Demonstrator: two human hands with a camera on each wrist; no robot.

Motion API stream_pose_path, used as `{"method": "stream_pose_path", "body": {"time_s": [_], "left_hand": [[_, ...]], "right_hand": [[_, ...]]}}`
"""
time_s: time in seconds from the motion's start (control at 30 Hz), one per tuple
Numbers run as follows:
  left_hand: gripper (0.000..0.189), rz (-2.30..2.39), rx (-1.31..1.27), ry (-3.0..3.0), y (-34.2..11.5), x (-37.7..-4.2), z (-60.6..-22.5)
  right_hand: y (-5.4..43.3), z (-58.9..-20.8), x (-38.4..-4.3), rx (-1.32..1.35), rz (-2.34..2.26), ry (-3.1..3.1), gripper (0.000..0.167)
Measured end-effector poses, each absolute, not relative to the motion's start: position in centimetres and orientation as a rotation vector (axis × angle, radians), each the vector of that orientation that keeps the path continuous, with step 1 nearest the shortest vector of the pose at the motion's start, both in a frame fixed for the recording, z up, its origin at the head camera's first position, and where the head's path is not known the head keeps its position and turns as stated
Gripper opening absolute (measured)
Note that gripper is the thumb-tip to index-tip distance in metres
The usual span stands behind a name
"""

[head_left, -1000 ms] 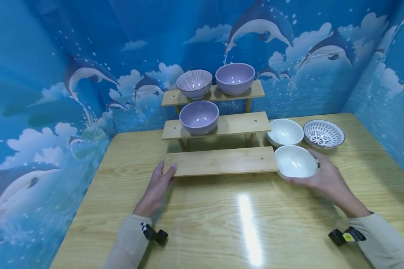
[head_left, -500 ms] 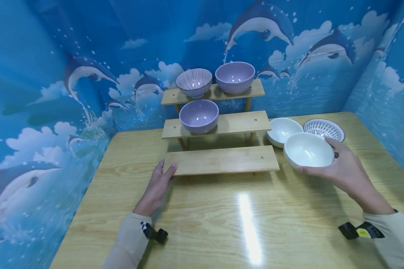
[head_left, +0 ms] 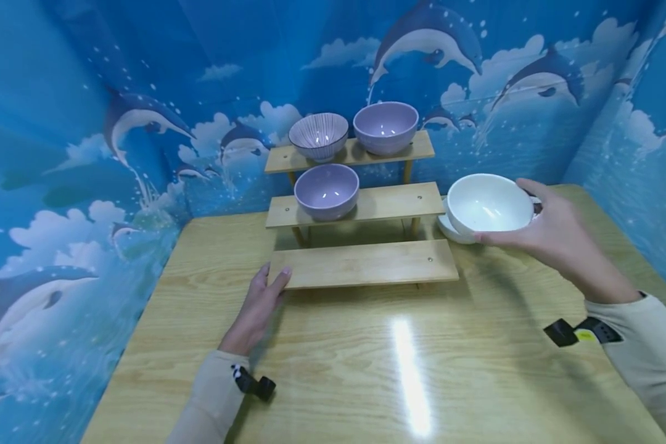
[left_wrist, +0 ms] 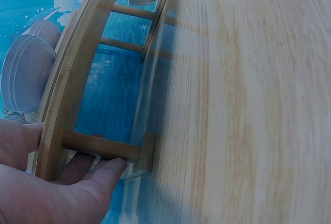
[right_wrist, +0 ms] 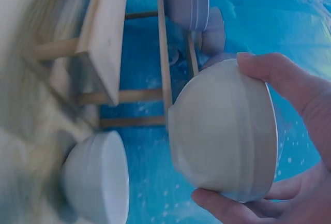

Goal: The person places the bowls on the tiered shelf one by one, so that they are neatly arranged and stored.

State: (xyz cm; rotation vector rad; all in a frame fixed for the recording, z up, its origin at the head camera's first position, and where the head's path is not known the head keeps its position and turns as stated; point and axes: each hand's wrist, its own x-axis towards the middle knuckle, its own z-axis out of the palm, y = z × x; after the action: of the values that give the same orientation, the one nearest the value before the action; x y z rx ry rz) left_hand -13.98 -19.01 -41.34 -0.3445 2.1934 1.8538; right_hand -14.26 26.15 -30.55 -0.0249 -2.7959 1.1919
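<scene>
A tiered wooden display stand rises in three steps. My left hand grips the left end of its lowest board, thumb on top; in the left wrist view the fingers reach underneath, beside a leg. My right hand holds a white bowl up off the table, right of the middle tier. The right wrist view has thumb and fingers spread around the side of the bowl. Another white bowl sits on the table below, mostly covered by the held one in the head view.
On the middle tier stands a purple bowl, left of centre. The top tier carries a striped bowl and a second purple bowl. A dolphin-print backdrop closes off the wooden table at the back and sides.
My right hand has lifted the front white bowl off the table, first rightward, then up and back to the left. It now hides the blue-patterned bowl. The left hand stays put.
</scene>
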Motion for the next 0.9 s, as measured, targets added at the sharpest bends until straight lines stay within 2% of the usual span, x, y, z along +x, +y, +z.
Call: {"method": "stream_pose_path", "body": {"time_s": [0.23,0.57,0.9], "left_hand": [[0.083,1.907,-0.299,2.175,-19.0,-14.1,-41.4],[0.086,1.908,-0.316,2.174,-19.1,-14.0,-41.4],[0.085,1.906,-0.331,2.162,-19.0,-14.0,-41.3]], "right_hand": [[23.3,-28.9,-16.1,0.044,1.162,-2.844,0.125],[19.8,-28.4,-18.6,0.132,1.246,-2.878,0.126],[17.6,-28.9,-20.3,0.214,1.299,-2.852,0.12]]}}
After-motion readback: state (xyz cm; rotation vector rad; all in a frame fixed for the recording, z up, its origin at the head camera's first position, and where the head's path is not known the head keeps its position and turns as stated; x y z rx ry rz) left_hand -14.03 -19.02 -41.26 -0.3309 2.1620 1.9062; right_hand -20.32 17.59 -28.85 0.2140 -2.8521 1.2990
